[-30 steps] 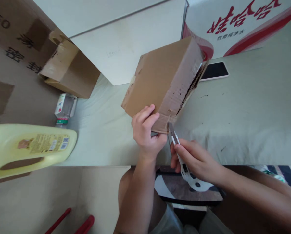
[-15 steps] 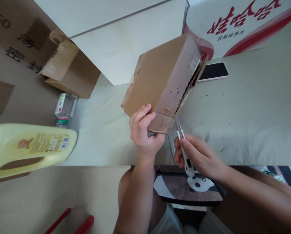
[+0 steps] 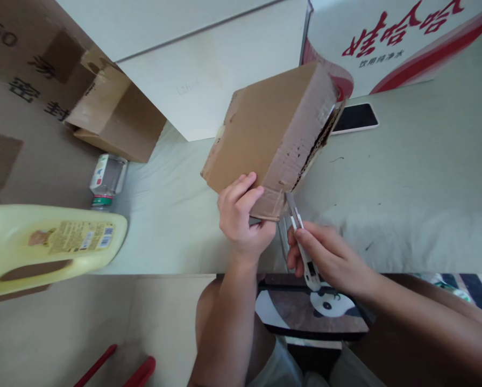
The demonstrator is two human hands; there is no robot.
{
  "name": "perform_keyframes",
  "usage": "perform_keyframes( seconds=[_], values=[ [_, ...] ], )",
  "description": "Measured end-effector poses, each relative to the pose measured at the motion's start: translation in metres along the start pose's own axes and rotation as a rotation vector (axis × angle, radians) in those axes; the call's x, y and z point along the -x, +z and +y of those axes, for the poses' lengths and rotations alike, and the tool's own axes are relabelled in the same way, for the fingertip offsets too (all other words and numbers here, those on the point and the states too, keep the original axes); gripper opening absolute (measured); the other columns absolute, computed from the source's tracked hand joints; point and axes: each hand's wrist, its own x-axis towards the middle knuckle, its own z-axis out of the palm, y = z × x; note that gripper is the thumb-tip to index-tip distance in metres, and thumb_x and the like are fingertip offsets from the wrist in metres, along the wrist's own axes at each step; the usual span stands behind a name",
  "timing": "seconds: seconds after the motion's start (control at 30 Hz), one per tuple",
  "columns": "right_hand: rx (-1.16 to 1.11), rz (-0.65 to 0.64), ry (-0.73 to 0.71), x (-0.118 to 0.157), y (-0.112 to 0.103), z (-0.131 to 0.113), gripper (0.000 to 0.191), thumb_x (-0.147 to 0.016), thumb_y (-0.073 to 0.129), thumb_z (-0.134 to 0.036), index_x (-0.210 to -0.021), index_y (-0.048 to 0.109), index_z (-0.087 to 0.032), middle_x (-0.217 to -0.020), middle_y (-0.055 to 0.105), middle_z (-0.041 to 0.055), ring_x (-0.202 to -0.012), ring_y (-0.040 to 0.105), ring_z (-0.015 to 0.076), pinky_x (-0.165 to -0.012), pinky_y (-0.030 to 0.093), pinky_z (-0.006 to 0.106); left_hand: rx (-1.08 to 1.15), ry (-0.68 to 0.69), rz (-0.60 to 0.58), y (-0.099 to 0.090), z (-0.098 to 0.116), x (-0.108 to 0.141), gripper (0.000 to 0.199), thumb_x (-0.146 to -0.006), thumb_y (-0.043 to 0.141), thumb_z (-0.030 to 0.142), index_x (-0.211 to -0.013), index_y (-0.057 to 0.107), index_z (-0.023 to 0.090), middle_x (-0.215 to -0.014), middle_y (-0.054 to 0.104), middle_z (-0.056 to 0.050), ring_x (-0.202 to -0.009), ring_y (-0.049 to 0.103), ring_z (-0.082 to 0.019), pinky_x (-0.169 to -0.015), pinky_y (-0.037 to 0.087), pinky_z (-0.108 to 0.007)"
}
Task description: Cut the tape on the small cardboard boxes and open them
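Note:
A brown cardboard box [image 3: 261, 129] is held tilted above the pale green cloth, with a split, ragged edge along its right side. My left hand [image 3: 247, 220] grips the box's lower corner, fingers on the broad face and thumb underneath. In my right hand [image 3: 321, 250] is a white utility knife [image 3: 305, 252], its blade out and pointing up and left. The blade tip meets the box's lower right edge, at the near end of the split.
A yellow jug [image 3: 63, 242], a clear bottle [image 3: 108, 174] and a smaller open carton [image 3: 120, 113] stand or lie at the left. White boxes [image 3: 212, 70] line the back. A phone [image 3: 356, 118] lies right of the held box. The cloth-covered surface [image 3: 406, 215] ends near my knees.
The box and my left hand have shifted slightly to the right. The knife blade has moved slightly left against the box edge.

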Motion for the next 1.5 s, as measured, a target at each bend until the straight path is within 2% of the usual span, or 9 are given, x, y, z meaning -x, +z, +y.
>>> perform_keyframes(
  seconds=[0.17,0.43,1.5],
  values=[
    [0.037,-0.049,0.007,-0.0012,0.0003,0.0026,0.045,-0.099,0.040,-0.062,-0.083,0.049,-0.021,-0.068,0.070,0.0039,-0.052,0.063,0.0130,-0.051,0.047,0.025,0.008,0.012,-0.004,-0.0003,0.0000,-0.0008,0.049,-0.070,0.062,0.006,-0.117,0.061,0.020,-0.123,0.072,-0.008,-0.118,0.068,-0.021,-0.105,0.056,-0.042],
    [-0.007,0.022,-0.016,-0.0032,0.0004,0.0022,0.041,-0.100,0.040,-0.058,-0.086,0.050,-0.021,-0.067,0.069,0.0024,-0.051,0.062,0.0122,-0.051,0.046,0.024,-0.021,0.018,-0.019,0.0007,0.0019,-0.0018,0.047,-0.072,0.061,0.007,-0.116,0.060,0.022,-0.121,0.072,-0.007,-0.117,0.069,-0.022,-0.102,0.057,-0.044],
    [-0.012,-0.005,0.018,-0.0039,-0.0013,0.0063,0.046,-0.098,0.041,-0.064,-0.086,0.050,-0.021,-0.068,0.068,0.0024,-0.054,0.063,0.0138,-0.056,0.048,0.027,-0.035,0.049,-0.048,0.0006,0.0031,-0.0034,0.043,-0.075,0.060,0.006,-0.115,0.060,0.023,-0.118,0.073,-0.008,-0.115,0.069,-0.022,-0.099,0.058,-0.043]
  ],
)
